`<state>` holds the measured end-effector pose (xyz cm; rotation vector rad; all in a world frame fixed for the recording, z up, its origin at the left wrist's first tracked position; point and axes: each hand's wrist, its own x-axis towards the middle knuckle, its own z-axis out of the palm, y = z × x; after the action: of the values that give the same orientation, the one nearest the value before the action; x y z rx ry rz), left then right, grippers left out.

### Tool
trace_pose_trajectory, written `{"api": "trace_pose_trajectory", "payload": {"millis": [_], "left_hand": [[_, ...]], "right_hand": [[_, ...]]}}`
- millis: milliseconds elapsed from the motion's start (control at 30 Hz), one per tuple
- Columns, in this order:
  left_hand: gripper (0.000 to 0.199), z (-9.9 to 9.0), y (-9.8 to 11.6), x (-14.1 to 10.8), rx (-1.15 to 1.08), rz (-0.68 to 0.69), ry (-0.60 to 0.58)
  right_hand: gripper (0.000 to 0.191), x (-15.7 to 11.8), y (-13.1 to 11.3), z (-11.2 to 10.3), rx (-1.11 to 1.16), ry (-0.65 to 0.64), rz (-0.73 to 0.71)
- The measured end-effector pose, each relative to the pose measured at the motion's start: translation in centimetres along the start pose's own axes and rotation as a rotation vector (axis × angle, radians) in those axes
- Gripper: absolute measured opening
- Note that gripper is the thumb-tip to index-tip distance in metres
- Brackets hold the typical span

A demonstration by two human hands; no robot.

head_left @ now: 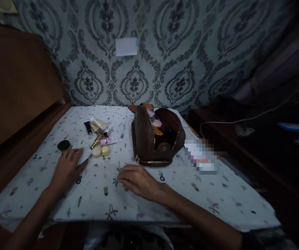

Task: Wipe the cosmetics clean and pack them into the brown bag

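My left hand [67, 168] rests on the patterned cloth with its fingers spread, beside a dark-lidded jar [64, 146]. Its fingertips are close to the jar; whether they touch it I cannot tell. My right hand [136, 178] lies on the cloth in front of a brown bag [144, 139], its fingers together and curled down, their undersides hidden. The bag is unzipped, with pink and yellow-orange items [158, 131] inside. Between the jar and the bag sit two small pale round pots [105, 150], a pink and white tube [110, 140], a gold tube [96, 141], a cream tube [99, 124] and a black tube [88, 128].
The table [92, 205] has a white patterned cloth and stands against a papered wall. A pixelated flat object [201, 158] lies right of the bag. Brown furniture [16, 69] stands at the left, and a pale cable [232, 122] runs at the right.
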<state>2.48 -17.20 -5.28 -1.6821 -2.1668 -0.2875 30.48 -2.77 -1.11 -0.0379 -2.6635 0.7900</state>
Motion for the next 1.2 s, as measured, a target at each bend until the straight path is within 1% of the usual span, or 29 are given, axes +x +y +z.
{"api": "trace_pose_trajectory", "payload": {"millis": [67, 133, 233, 300, 400, 467, 567, 633, 733, 833, 900, 967, 1100, 1200], "left_hand": [[0.049, 0.0, 0.2, 0.0, 0.057, 0.011, -0.015], [0.049, -0.3, 0.5, 0.1, 0.082, -0.009, -0.036], [0.051, -0.5, 0.7, 0.0, 0.058, -0.090, -0.058], [0.050, -0.6, 0.6, -0.3, -0.003, -0.147, -0.044], [0.047, -1.0, 0.5, -0.7, -0.220, -0.201, 0.012], [0.048, -1.7, 1.1, -0.9, -0.420, -0.243, 0.037], [0.048, -3.1, 3.5, -0.7, -0.691, -0.272, 0.059], [0.043, -4.0, 5.7, -0.3, -0.805, -0.230, 0.066], [0.042, -4.7, 8.7, 0.5, -0.838, -0.124, 0.090], [0.036, -4.9, 10.1, 1.4, -0.746, -0.050, 0.139], [0.030, -4.9, 10.2, 1.9, -0.660, -0.034, 0.181], [0.036, -5.0, 10.0, 2.2, -0.613, -0.036, 0.236], [0.042, -5.3, 9.8, 2.5, -0.693, -0.084, 0.290], [0.039, -5.4, 10.2, 2.5, -0.755, -0.110, 0.276]], "right_hand": [[0.017, 1.4, -0.1, 1.4, 0.121, -0.010, 0.082], [0.014, 2.5, -0.2, 2.5, 0.249, 0.009, 0.163], [0.013, 3.2, 0.0, 4.2, 0.461, 0.069, 0.281], [0.015, 3.1, 0.3, 5.3, 0.606, 0.102, 0.357], [0.022, 2.7, 0.9, 6.2, 0.810, 0.101, 0.427], [0.032, 2.7, 1.0, 6.4, 0.957, 0.095, 0.434], [0.052, 2.9, 0.8, 6.3, 1.170, 0.119, 0.409], [0.061, 3.2, 0.5, 6.3, 1.271, 0.153, 0.379], [0.058, 3.2, 0.3, 6.3, 1.318, 0.222, 0.351], [0.052, 2.9, 0.4, 6.2, 1.340, 0.264, 0.356], [0.052, 2.7, 0.6, 6.1, 1.356, 0.284, 0.356], [0.052, 2.7, 0.6, 6.0, 1.354, 0.295, 0.365], [0.056, 2.9, 0.5, 5.8, 1.331, 0.269, 0.427], [0.051, 3.1, 0.4, 5.6, 1.270, 0.273, 0.444]]}}
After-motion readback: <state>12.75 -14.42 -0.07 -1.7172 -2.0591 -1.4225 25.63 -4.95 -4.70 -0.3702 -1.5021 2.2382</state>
